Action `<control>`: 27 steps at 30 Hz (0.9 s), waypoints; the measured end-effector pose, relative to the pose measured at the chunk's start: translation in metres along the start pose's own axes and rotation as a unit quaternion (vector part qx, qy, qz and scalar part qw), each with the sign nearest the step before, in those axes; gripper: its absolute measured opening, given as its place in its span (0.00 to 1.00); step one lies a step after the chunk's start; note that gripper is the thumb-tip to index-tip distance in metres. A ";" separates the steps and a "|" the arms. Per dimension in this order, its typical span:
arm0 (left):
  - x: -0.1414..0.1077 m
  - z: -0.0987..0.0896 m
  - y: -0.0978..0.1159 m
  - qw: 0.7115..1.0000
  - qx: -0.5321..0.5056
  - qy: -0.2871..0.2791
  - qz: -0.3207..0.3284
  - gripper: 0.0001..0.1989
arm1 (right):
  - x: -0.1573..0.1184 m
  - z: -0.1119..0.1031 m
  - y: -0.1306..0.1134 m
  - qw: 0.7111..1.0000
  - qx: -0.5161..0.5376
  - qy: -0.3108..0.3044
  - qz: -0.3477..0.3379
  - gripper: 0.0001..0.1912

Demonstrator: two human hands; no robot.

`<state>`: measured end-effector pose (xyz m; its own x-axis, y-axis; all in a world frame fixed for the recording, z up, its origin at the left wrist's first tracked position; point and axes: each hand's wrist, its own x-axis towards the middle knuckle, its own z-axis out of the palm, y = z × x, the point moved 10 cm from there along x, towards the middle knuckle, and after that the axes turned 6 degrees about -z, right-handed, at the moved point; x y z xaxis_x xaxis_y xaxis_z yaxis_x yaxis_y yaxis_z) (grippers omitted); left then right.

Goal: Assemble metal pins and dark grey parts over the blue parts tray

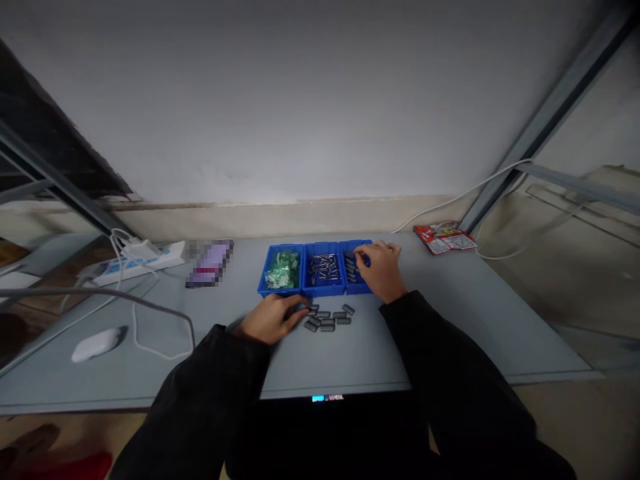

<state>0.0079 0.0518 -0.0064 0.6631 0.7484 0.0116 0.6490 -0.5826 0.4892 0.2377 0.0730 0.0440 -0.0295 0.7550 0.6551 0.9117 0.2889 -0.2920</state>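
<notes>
A loose group of small dark grey cylinders (327, 322) lies on the table in front of three joined blue bins. At the group's left end is my left hand (273, 317), its thumb and forefinger curled close together; what they hold is too small to make out. Over the right bin (357, 288) is my right hand (381, 268), thumb and fingers bent around what looks like a dark grey cylinder. More such cylinders lie in that bin, partly covered by the hand. Thin metal screws or pins (325, 267) fill the middle bin (324, 291). Green-and-clear small packets (283, 270) fill the left bin (265, 283).
A white power strip (173, 255) with cables and a blurred-out phone (210, 263) lie at the left. Nearer is a white earbud case (96, 345). A red snack packet (444, 239) lies back right beside a metal post (500, 180). The wall (320, 133) stands behind the table.
</notes>
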 end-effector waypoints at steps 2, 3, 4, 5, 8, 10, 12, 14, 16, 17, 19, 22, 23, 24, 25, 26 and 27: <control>0.000 -0.001 0.000 1.000 0.003 0.005 0.000 0.13 | 0.000 0.000 -0.001 1.000 0.002 -0.001 0.000 0.08; 0.000 -0.001 0.000 1.000 0.003 0.007 0.000 0.13 | 0.000 0.000 -0.001 1.000 0.002 -0.002 0.001 0.08; -0.001 -0.002 0.000 1.000 0.003 0.009 0.000 0.13 | 0.000 -0.001 -0.001 1.000 0.003 -0.002 0.001 0.08; -0.001 -0.002 0.000 1.000 0.002 0.009 0.000 0.12 | 0.000 -0.001 -0.002 1.000 0.003 -0.001 0.000 0.08; -0.001 -0.002 0.001 1.000 0.000 0.006 -0.004 0.10 | -0.001 -0.002 -0.004 1.000 0.003 0.005 -0.006 0.08; -0.001 -0.001 0.001 1.000 0.005 0.003 -0.006 0.10 | -0.002 -0.003 -0.005 1.000 0.002 0.009 -0.011 0.08; -0.001 -0.001 0.001 1.000 0.008 0.002 -0.004 0.10 | -0.002 -0.003 -0.006 1.000 0.002 0.013 -0.014 0.08; -0.001 -0.001 0.002 1.000 0.009 0.005 0.003 0.10 | -0.002 -0.003 -0.006 1.000 0.001 0.014 -0.018 0.08; -0.001 -0.003 0.003 1.000 0.009 0.011 0.009 0.11 | -0.002 -0.002 -0.006 1.000 -0.002 0.014 -0.019 0.08; -0.001 -0.003 0.003 1.000 0.008 0.013 0.011 0.11 | -0.002 -0.002 -0.005 1.000 -0.003 0.015 -0.018 0.07; -0.002 -0.003 0.003 1.000 0.007 0.014 0.011 0.11 | -0.002 -0.002 -0.005 1.000 -0.005 0.016 -0.019 0.07; -0.003 -0.004 0.003 1.000 0.000 0.015 0.007 0.11 | -0.002 -0.002 -0.005 1.000 -0.010 0.014 -0.021 0.08; -0.003 -0.005 0.003 1.000 -0.003 0.022 0.006 0.11 | -0.002 -0.002 -0.006 1.000 -0.012 0.011 -0.022 0.08; -0.004 -0.007 0.003 0.999 -0.006 0.032 0.004 0.12 | -0.002 -0.002 -0.006 1.000 -0.015 0.009 -0.023 0.08; -0.005 -0.010 0.004 0.999 -0.009 0.047 0.003 0.12 | -0.002 -0.002 -0.007 1.000 -0.016 0.007 -0.026 0.08; -0.006 -0.012 0.004 0.998 -0.011 0.061 0.002 0.13 | -0.002 -0.002 -0.008 0.999 -0.017 0.007 -0.028 0.07; -0.007 -0.015 0.004 0.997 -0.015 0.075 0.001 0.13 | -0.002 -0.002 -0.009 0.999 -0.017 0.007 -0.030 0.07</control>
<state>0.0005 0.0491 0.0086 0.5996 0.7877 0.1415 0.6351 -0.5759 0.5147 0.2309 0.0675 0.0465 -0.0793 0.7281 0.6809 0.9218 0.3136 -0.2279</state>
